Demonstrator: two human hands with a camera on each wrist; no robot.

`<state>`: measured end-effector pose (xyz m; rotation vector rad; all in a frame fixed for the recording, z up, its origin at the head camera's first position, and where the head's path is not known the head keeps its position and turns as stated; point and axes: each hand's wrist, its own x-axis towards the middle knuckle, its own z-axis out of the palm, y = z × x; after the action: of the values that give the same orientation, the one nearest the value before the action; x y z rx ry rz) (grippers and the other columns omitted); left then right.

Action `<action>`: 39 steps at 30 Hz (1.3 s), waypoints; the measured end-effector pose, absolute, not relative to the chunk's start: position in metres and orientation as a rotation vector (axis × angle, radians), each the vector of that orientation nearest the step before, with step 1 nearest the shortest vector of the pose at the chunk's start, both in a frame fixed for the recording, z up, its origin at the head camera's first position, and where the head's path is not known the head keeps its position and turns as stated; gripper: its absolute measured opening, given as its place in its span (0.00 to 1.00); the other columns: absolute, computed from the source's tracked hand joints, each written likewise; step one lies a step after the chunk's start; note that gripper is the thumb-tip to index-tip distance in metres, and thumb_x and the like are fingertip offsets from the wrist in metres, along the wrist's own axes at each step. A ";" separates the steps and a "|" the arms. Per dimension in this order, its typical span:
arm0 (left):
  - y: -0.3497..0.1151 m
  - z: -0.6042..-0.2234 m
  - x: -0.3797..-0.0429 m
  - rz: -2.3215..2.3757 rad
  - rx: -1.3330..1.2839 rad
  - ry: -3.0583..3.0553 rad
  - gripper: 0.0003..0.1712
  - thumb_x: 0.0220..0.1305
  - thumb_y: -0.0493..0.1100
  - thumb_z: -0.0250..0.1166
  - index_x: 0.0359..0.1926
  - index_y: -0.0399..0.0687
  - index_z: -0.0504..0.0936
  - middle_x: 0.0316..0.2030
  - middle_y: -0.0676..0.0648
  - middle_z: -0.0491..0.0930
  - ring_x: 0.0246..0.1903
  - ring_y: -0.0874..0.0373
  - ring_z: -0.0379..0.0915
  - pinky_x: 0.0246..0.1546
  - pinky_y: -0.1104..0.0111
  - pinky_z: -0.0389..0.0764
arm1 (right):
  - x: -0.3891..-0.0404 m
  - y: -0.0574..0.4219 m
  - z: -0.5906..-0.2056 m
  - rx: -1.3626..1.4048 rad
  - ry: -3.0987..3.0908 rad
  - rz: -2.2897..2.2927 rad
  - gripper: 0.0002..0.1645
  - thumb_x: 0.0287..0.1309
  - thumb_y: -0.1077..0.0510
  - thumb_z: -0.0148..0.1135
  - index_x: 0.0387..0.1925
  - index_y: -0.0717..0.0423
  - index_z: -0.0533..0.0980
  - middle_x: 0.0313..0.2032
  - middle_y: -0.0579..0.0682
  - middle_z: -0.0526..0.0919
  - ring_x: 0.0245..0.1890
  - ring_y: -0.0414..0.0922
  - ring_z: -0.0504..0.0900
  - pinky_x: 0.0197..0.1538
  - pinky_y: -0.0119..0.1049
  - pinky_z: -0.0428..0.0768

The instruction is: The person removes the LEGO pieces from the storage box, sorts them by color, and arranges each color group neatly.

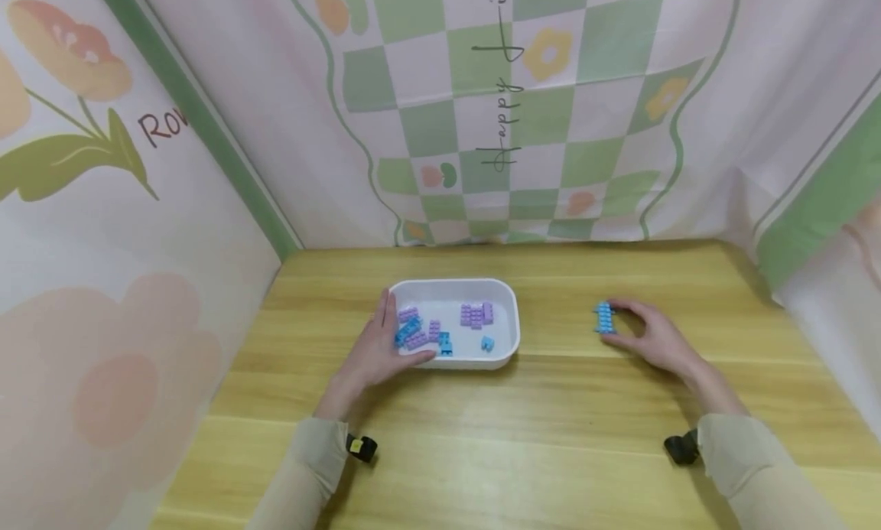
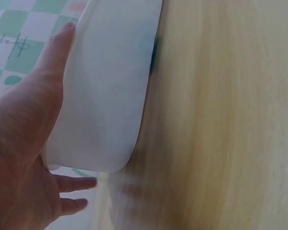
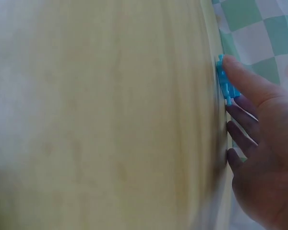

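Observation:
My left hand (image 1: 375, 350) holds the left end of a white plastic tray (image 1: 482, 285), thumb along the front rim and fingers at the left side. In the left wrist view the thumb lies against the wall of the tray (image 2: 105, 86). Inside are purple building bricks (image 1: 472, 316) and blue building bricks (image 1: 408, 331), some partly behind the hand. Well to the right, my right hand (image 1: 661, 343) pinches a light blue building-brick piece (image 1: 605, 317) with small side pegs between thumb and index finger. The right wrist view shows this blue piece (image 3: 225, 81) close to the tabletop.
The wooden table (image 1: 482, 446) spreads under both hands. A checkered curtain (image 1: 509, 132) hangs along its back edge, and a printed floral curtain (image 1: 103, 285) stands to the left. Black wrist cameras sit at both cuffs.

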<state>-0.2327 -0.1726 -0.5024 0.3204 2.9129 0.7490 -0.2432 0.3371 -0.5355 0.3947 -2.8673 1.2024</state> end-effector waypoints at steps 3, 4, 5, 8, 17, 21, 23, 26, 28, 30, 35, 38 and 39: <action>-0.174 -0.501 -0.231 0.770 0.308 2.894 0.85 0.58 0.82 0.71 0.89 0.49 0.25 0.90 0.43 0.24 0.86 0.31 0.52 0.85 0.42 0.62 | -0.243 0.336 -0.537 0.413 -2.846 1.197 0.44 0.67 0.54 0.79 0.75 0.69 0.70 0.73 0.79 0.71 0.75 0.82 0.64 0.74 0.83 0.62; -0.174 -0.500 -0.231 0.779 0.308 2.887 0.84 0.58 0.82 0.72 0.89 0.50 0.25 0.90 0.44 0.23 0.85 0.31 0.53 0.85 0.42 0.63 | -0.243 0.336 -0.538 0.418 -2.842 1.196 0.44 0.66 0.55 0.79 0.75 0.70 0.70 0.73 0.79 0.71 0.75 0.82 0.64 0.74 0.83 0.62; -0.174 -0.500 -0.231 0.785 0.310 2.884 0.84 0.59 0.81 0.72 0.89 0.50 0.25 0.90 0.45 0.22 0.84 0.30 0.54 0.84 0.41 0.65 | -0.244 0.336 -0.538 0.420 -2.839 1.190 0.44 0.66 0.56 0.79 0.75 0.70 0.70 0.73 0.79 0.71 0.75 0.82 0.64 0.74 0.83 0.62; -0.175 -0.498 -0.231 0.794 0.319 2.880 0.83 0.59 0.81 0.72 0.90 0.50 0.26 0.90 0.46 0.21 0.83 0.29 0.59 0.81 0.40 0.70 | -0.244 0.336 -0.539 0.434 -2.839 1.183 0.45 0.65 0.57 0.80 0.76 0.70 0.69 0.73 0.79 0.71 0.75 0.82 0.64 0.75 0.83 0.62; -0.178 -0.501 -0.232 0.799 0.315 2.878 0.85 0.59 0.80 0.73 0.88 0.52 0.21 0.90 0.45 0.20 0.81 0.29 0.61 0.81 0.41 0.71 | -0.248 0.313 -0.523 0.294 -2.798 1.258 0.54 0.72 0.49 0.75 0.84 0.67 0.57 0.79 0.77 0.65 0.78 0.79 0.62 0.76 0.83 0.60; -0.177 -0.502 -0.232 0.855 0.307 2.880 0.86 0.58 0.79 0.75 0.88 0.56 0.18 0.90 0.42 0.24 0.80 0.29 0.64 0.80 0.40 0.72 | -0.257 0.275 -0.503 0.273 -2.631 1.306 0.56 0.71 0.51 0.76 0.87 0.61 0.54 0.81 0.73 0.63 0.79 0.76 0.63 0.76 0.83 0.63; -0.176 -0.503 -0.233 0.869 0.302 2.879 0.87 0.57 0.80 0.75 0.87 0.58 0.17 0.90 0.41 0.26 0.79 0.29 0.65 0.80 0.41 0.73 | -0.263 0.252 -0.495 0.326 -2.540 1.337 0.57 0.67 0.57 0.78 0.87 0.60 0.54 0.81 0.72 0.64 0.78 0.75 0.64 0.77 0.81 0.63; -0.174 -0.504 -0.233 0.884 0.297 2.869 0.88 0.56 0.81 0.75 0.87 0.59 0.16 0.90 0.40 0.28 0.78 0.29 0.67 0.79 0.41 0.74 | -0.269 0.220 -0.484 0.406 -2.462 1.377 0.61 0.61 0.64 0.80 0.87 0.60 0.54 0.77 0.73 0.68 0.75 0.73 0.68 0.78 0.78 0.65; -0.173 -0.505 -0.233 0.890 0.294 2.867 0.88 0.55 0.81 0.75 0.87 0.59 0.16 0.90 0.39 0.29 0.78 0.30 0.67 0.79 0.41 0.74 | -0.271 0.199 -0.477 0.439 -2.451 1.379 0.62 0.59 0.64 0.81 0.86 0.60 0.54 0.74 0.72 0.71 0.73 0.71 0.71 0.77 0.75 0.68; -0.173 -0.505 -0.233 0.900 0.287 2.865 0.88 0.55 0.80 0.75 0.87 0.59 0.17 0.90 0.39 0.30 0.77 0.30 0.69 0.78 0.41 0.76 | -0.274 0.181 -0.472 0.465 -2.468 1.383 0.63 0.58 0.63 0.82 0.86 0.60 0.55 0.72 0.71 0.73 0.71 0.69 0.73 0.76 0.72 0.70; -0.174 -0.505 -0.234 0.900 0.277 2.861 0.89 0.54 0.80 0.77 0.87 0.60 0.16 0.91 0.40 0.31 0.77 0.30 0.69 0.77 0.41 0.76 | -0.276 0.139 -0.467 0.541 -2.581 1.369 0.58 0.58 0.56 0.84 0.82 0.63 0.62 0.67 0.68 0.78 0.68 0.66 0.76 0.74 0.66 0.76; -0.175 -0.505 -0.234 0.888 0.279 2.856 0.89 0.54 0.80 0.76 0.86 0.61 0.15 0.91 0.40 0.30 0.78 0.30 0.67 0.79 0.41 0.74 | -0.274 0.117 -0.470 0.626 -2.647 1.314 0.45 0.60 0.52 0.84 0.72 0.67 0.74 0.62 0.67 0.84 0.63 0.64 0.82 0.70 0.65 0.81; -0.175 -0.505 -0.234 0.887 0.280 2.856 0.89 0.54 0.80 0.76 0.86 0.61 0.15 0.91 0.39 0.30 0.79 0.30 0.66 0.79 0.40 0.74 | -0.274 0.110 -0.472 0.667 -2.655 1.291 0.40 0.60 0.51 0.83 0.67 0.67 0.78 0.59 0.67 0.86 0.61 0.64 0.84 0.68 0.64 0.83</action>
<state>-0.2335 -0.1753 -0.5048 0.2803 2.8563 0.8868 -0.2743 0.1101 -0.4719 0.6668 -2.6553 1.2913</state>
